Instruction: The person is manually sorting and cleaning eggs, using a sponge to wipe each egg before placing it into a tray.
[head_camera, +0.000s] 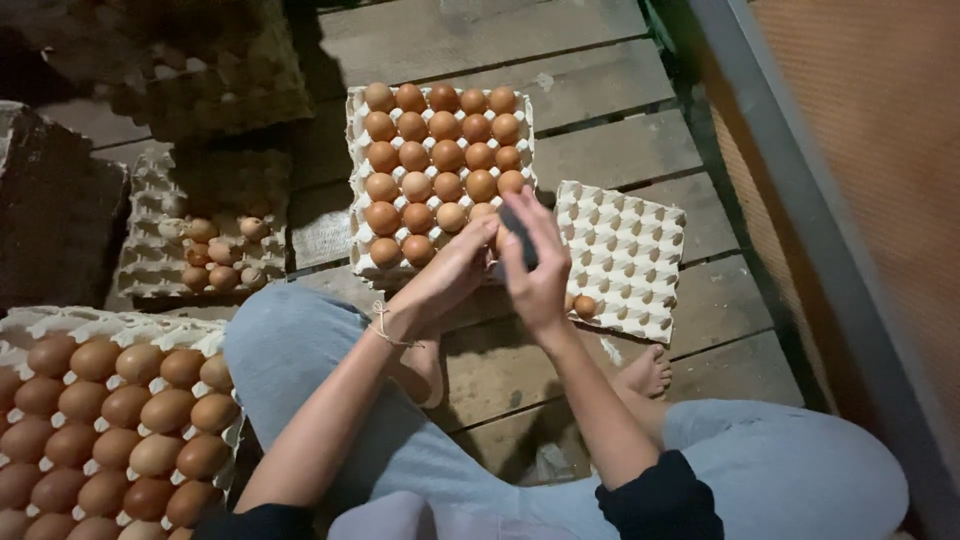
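Both hands meet over the full egg tray's (440, 160) near edge. The right hand (535, 265) pinches a dark object (516, 232) (upright), while the left hand's (450, 270) fingers curl closed beside it, contents hidden.

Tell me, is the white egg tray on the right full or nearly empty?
Nearly empty. The white egg tray shows rows of bare cups, and only one brown egg sits in it, at the near edge beside the right hand.
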